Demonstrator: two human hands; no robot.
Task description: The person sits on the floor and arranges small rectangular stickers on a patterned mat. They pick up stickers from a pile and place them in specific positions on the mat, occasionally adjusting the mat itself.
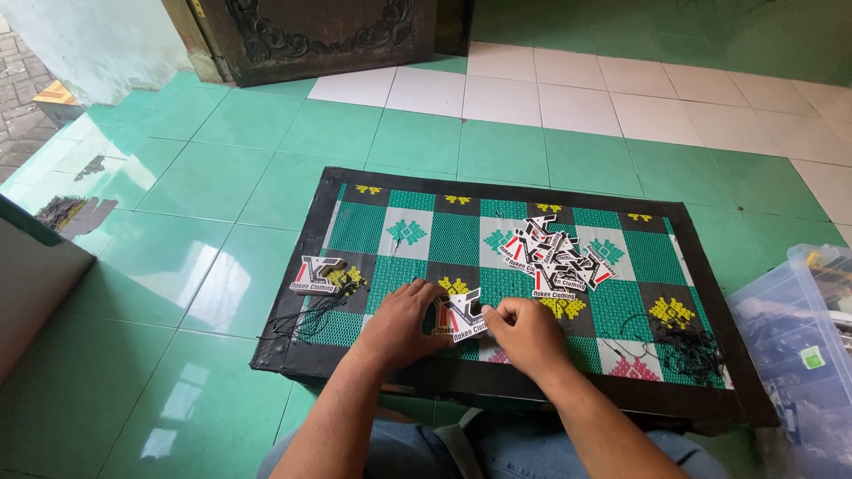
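Note:
My left hand and my right hand both pinch a single white, black and red paper tag at the near edge of a low table covered with a green, grey and black patterned mat. A heap of the same kind of tags lies further back, right of centre. One finished tag lies at the left with black strings trailing from it.
A tangle of black strings lies at the mat's right. A clear plastic bin stands on the floor at the right. Green and white floor tiles surround the table; a dark carved wooden door is at the back.

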